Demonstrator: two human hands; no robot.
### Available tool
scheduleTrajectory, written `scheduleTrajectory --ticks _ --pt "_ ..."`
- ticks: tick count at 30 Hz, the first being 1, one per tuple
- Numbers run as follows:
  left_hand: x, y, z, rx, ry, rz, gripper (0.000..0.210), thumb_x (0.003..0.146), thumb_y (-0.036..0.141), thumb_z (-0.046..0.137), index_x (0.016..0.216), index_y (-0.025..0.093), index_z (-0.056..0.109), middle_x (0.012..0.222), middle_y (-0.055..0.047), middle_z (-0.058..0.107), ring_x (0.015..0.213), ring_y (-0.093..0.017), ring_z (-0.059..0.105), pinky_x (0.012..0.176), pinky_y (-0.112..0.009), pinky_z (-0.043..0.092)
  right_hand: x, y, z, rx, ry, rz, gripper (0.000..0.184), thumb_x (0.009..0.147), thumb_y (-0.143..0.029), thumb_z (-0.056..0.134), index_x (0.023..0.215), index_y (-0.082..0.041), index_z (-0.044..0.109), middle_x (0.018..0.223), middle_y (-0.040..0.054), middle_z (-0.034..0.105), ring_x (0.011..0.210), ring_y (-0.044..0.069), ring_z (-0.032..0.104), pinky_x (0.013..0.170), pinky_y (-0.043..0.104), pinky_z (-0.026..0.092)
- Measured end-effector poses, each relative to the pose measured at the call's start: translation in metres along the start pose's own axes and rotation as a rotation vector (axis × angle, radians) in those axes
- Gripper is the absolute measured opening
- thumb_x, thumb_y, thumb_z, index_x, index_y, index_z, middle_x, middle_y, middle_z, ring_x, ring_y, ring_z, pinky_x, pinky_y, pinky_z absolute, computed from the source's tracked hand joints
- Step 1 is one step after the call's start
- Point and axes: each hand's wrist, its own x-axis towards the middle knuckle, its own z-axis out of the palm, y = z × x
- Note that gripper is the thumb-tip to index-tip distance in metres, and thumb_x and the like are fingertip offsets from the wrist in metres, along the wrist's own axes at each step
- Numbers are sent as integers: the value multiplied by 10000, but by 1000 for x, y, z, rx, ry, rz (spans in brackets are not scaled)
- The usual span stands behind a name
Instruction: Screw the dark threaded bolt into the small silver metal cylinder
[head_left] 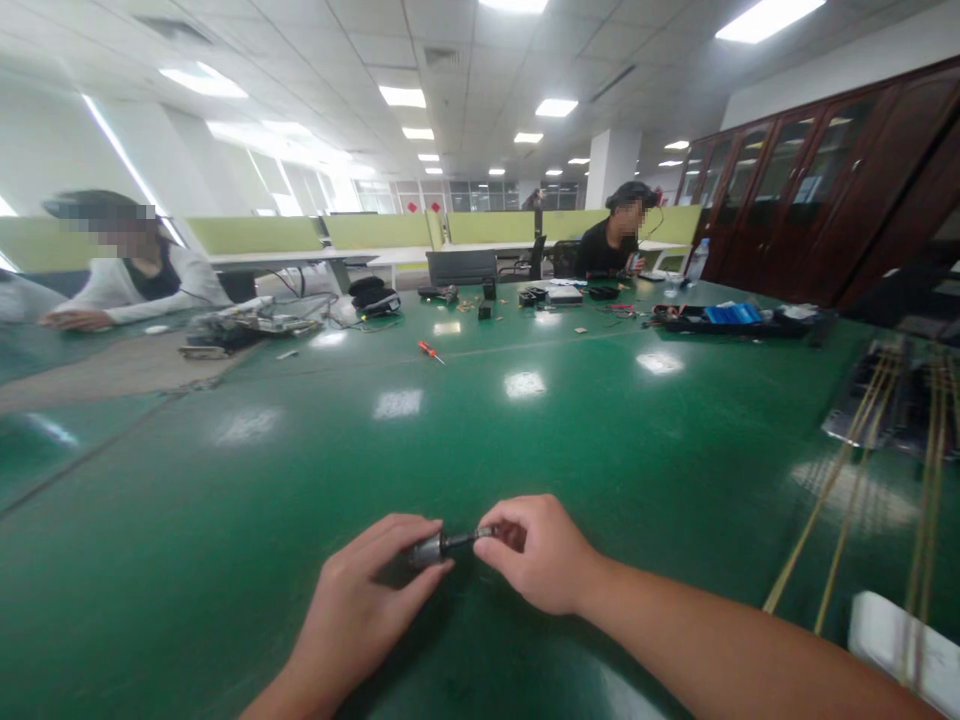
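Note:
Near the front of the green table, my left hand (375, 590) grips a small grey metal cylinder (428, 550) between thumb and fingers. A thin dark shaft (457, 541) sticks out of the cylinder to the right. At its far end my right hand (540, 555) pinches a small metallic piece (486, 533), partly covered by the fingertips. Cylinder, shaft and end piece lie in one line, held just above or on the table; which of the two I cannot tell. What the exact part is does not show.
On the green table (570, 440) lies an orange-handled screwdriver (429, 350). Farther back are black parts and a black tray (735, 318) with blue items. Yellowish cords (847, 460) and a white object (896, 635) are at right. Two people sit across the table.

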Motion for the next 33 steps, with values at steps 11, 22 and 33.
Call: scheduleTrajectory --ticks 11,22,33 --pt "-4 -3 -1 -12 -13 -35 238 833 318 733 1064 299 679 1003 27 701 905 -136 673 831 -204 520 3 1 -7 103 -4 56 141 778 -267 674 790 -141 738 591 -6 596 532 110 505 501 223 350" --pt "0 -12 -4 -79 -27 -492 445 785 612 673 1009 227 667 903 -26 705 818 -227 662 781 -319 504 21 20 -12 638 80 361 221 694 -350 687 697 -129 668 566 7 617 427 101 502 465 236 364" --pt "5 -7 -18 -586 50 -892 678 662 625 781 1162 186 652 1147 -88 692 1085 -270 645 1047 -346 470 28 27 -22 690 -191 357 233 653 -345 732 704 -124 677 587 18 650 460 108 536 504 246 395"
